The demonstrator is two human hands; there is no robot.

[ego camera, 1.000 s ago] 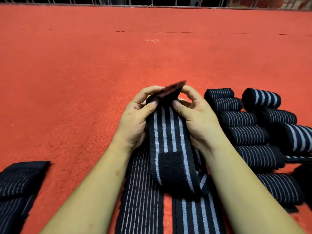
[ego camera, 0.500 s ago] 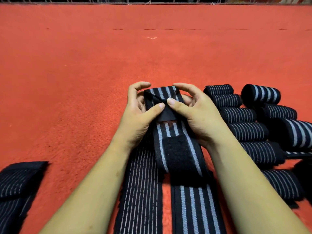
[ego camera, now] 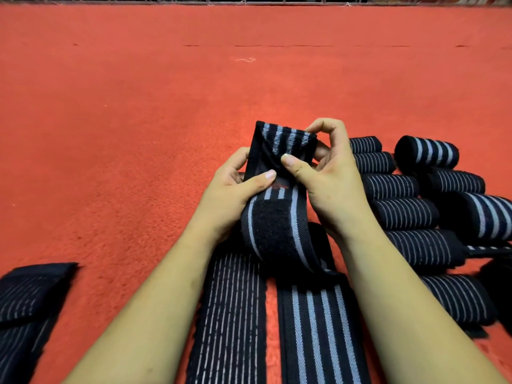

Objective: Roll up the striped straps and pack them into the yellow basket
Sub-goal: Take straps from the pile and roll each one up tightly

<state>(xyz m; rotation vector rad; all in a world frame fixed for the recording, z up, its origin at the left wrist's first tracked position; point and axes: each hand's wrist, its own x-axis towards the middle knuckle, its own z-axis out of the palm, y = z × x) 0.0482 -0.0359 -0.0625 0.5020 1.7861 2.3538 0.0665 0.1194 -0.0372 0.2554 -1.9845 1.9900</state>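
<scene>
**Asker:** Where's the strap you're working on?

**Me:** Held up off the red felt surface (ego camera: 138,134), in both hands. My left hand (ego camera: 230,189) grips the wide-striped strap (ego camera: 282,142) at its left edge, thumb pressed on the front. My right hand (ego camera: 335,178) pinches the right edge, thumb on the front and forefinger curled above the top corner. The end is folded over, and the black hook-and-loop patch (ego camera: 274,220) sits just below my thumbs. The rest runs down between my forearms and lies flat just beside a fine-striped strap (ego camera: 232,314).

**Asker:** What could spoil it?

**Me:** The first turn. If my thumbs let one edge run ahead, the roll will go cone-shaped and won't sit like the rolled straps (ego camera: 393,187) stacked on my right. I'd guess the patch could also snag the elastic weave and bunch it. And a hard pull on the tail could drag its neighbour askew.

**Asker:** And the basket?

**Me:** The yellow basket isn't in view, so I can't say how far I'll have to carry anything. The dark folded pile (ego camera: 27,300) at my left looks like more straps, but the frame edge cuts it off and I can't be sure.
</scene>
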